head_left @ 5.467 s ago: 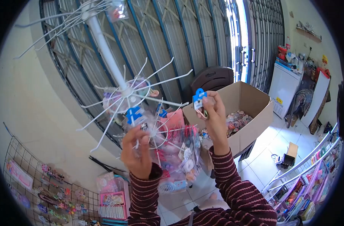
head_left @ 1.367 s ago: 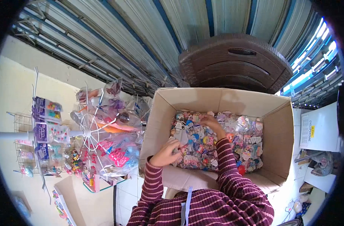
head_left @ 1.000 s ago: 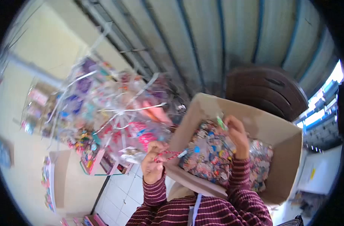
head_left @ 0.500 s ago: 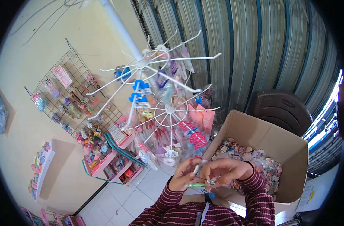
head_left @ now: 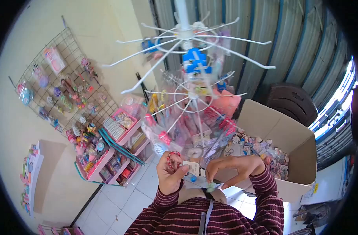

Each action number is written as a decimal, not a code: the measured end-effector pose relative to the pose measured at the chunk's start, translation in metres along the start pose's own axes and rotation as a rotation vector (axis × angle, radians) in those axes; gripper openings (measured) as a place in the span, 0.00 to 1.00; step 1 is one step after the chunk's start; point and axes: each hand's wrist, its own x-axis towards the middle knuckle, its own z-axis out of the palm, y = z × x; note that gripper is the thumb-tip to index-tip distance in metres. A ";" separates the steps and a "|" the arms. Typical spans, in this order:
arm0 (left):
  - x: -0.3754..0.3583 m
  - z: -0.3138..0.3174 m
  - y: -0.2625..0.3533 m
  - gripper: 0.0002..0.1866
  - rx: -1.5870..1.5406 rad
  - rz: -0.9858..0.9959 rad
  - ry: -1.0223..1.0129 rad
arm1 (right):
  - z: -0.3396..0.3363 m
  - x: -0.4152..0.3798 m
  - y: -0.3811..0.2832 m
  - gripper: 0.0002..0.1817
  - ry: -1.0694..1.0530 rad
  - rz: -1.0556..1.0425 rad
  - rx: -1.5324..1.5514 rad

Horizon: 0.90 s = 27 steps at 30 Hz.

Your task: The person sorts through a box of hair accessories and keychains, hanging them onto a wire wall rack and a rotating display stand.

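Observation:
My left hand [head_left: 170, 173] is closed on a small white card [head_left: 194, 168], with its thumb on the card's edge; a red band shows at the fingers. Just right of the card is my right hand [head_left: 235, 169], its fingers curved down around a small pale green item [head_left: 211, 185], blurred at the fingertips. A small blue thing [head_left: 193, 178] shows below the card. Both hands are in front of my striped sleeves and torso, under the white wire rack [head_left: 192, 96] hung with plastic packets.
At the right stands a cardboard box [head_left: 281, 125] holding many small packets, with a dark chair [head_left: 292, 103] behind it. A wire grid [head_left: 69, 84] with trinkets hangs on the left wall, above pink shelves [head_left: 108, 160]. Metal shutters line the back.
My hands have moved apart, and the white card now shows between them. The view has shifted, and the rack stands farther right in it.

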 end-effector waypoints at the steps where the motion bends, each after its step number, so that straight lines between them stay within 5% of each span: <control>1: 0.000 -0.007 0.006 0.13 0.059 0.072 -0.018 | 0.003 0.011 0.002 0.18 -0.019 0.002 0.006; 4: -0.001 -0.036 0.028 0.12 0.198 0.153 -0.023 | 0.015 0.047 0.010 0.20 0.049 -0.055 -0.125; 6: -0.003 -0.054 0.047 0.10 0.404 0.224 -0.017 | 0.024 0.075 0.023 0.20 0.300 0.039 -0.075; 11: -0.014 -0.111 0.091 0.09 0.773 0.258 -0.005 | 0.042 0.157 0.045 0.10 0.268 0.051 -0.196; 17: -0.031 -0.172 0.113 0.11 0.663 0.292 0.279 | 0.058 0.240 0.083 0.08 0.167 0.255 -0.046; 20: -0.042 -0.197 0.129 0.07 0.586 0.348 0.491 | 0.056 0.279 0.103 0.09 0.143 0.205 0.012; 24: -0.054 -0.237 0.147 0.16 0.534 0.427 0.727 | 0.050 0.343 0.131 0.10 0.191 0.132 0.275; 27: -0.059 -0.270 0.164 0.13 0.158 0.513 0.613 | 0.041 0.405 0.140 0.09 0.221 0.071 0.332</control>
